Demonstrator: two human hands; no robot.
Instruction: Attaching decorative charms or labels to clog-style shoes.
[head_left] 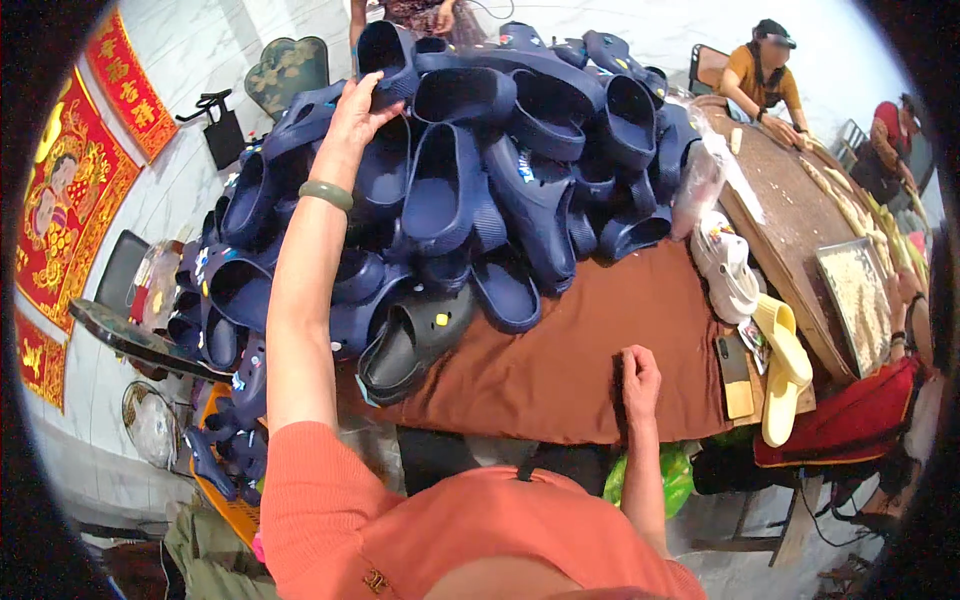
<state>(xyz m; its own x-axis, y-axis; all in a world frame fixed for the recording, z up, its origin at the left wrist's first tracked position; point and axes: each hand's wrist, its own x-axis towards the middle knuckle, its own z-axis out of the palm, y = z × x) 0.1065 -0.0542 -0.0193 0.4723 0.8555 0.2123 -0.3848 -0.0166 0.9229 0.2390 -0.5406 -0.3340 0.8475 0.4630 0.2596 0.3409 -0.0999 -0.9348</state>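
Note:
My left hand (360, 112) stretches to the far side of a heaped pile. It holds a navy clog (388, 58) near its end, fingers at the clog's left edge and thumb to the right. Navy clogs (440, 190) fill the pile in several layers, some dotted with small coloured charms. A black clog (415, 345) with a yellow charm lies tilted at the pile's near edge. On the brown cloth (530, 370), my right hand (641, 382) is closed in a loose fist with nothing visible in it.
White clogs (725, 265), a yellow slipper (785, 370) and a phone (735, 376) lie at the right. Beyond stands a round brown table (770, 200) with a person (768, 75) seated at it. An orange crate (235, 515) with more navy footwear stands low on the left.

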